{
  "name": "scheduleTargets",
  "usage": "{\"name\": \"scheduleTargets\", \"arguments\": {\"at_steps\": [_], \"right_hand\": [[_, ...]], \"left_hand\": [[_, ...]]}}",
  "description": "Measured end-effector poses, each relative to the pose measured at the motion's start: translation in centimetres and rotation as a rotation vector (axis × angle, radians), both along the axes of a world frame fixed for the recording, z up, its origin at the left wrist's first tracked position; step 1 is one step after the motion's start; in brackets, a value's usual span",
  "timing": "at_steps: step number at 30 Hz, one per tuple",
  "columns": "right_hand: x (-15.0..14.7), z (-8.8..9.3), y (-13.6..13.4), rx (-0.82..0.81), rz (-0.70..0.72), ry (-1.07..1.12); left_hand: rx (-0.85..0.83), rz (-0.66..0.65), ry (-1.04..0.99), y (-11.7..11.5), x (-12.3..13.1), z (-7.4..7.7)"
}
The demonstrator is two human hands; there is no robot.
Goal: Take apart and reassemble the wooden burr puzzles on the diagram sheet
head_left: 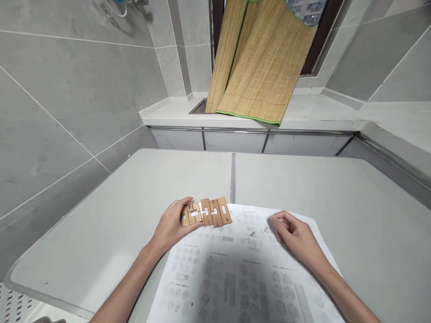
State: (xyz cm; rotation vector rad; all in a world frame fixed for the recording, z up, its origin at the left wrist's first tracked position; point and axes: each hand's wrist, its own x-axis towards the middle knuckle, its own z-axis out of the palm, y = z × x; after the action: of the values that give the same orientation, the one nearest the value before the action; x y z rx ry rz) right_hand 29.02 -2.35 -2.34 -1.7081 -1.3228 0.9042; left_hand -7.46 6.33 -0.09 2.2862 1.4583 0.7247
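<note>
Head view: left hand (171, 226) grips perhaps six wooden blocks (210, 212); right hand (296, 237) loosely curled, empty.

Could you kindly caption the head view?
Left hand holds notched wooden blocks; right hand rests on the printed sheet.

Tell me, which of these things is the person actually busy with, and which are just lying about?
In hand: wooden blocks, gripped at their left end by the left hand; printed diagram sheet, with the right hand resting on it.
Lying about: bamboo mat leaning at the back; white ledge beneath it.
</note>
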Motion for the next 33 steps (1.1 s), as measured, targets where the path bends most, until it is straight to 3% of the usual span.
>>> {"name": "scheduleTargets", "arguments": {"at_steps": [4,7,10,15,20,27,33], "right_hand": [[0.1,-0.1,0.1,0.012,-0.007,-0.004],[0.1,0.0,0.1,0.023,-0.009,0.010],[0.0,0.2,0.1,0.028,-0.010,0.028],[0.2,0.1,0.1,0.048,-0.025,0.075],[0.3,-0.1,0.2,0.091,-0.025,0.146],[0.2,0.3,0.3,0.117,-0.020,0.019],[1.3,0.6,-0.6,0.127,0.157,-0.245]], "left_hand": [[0.008,0.005,-0.056,0.4,-0.1,0.4],[0.056,-0.039,-0.111,0.4,1.2,0.9],[0.009,-0.161,-0.123,-0.1,4.4,1.3],[-0.110,-0.527,-0.069,-1.2,11.8,1.3],[-0.141,-0.685,-0.039,-1.3,15.9,0.3],[0.029,-0.687,0.004,-1.3,15.7,-0.3],[0.126,-0.574,0.064,-1.6,14.0,-0.4]]}}
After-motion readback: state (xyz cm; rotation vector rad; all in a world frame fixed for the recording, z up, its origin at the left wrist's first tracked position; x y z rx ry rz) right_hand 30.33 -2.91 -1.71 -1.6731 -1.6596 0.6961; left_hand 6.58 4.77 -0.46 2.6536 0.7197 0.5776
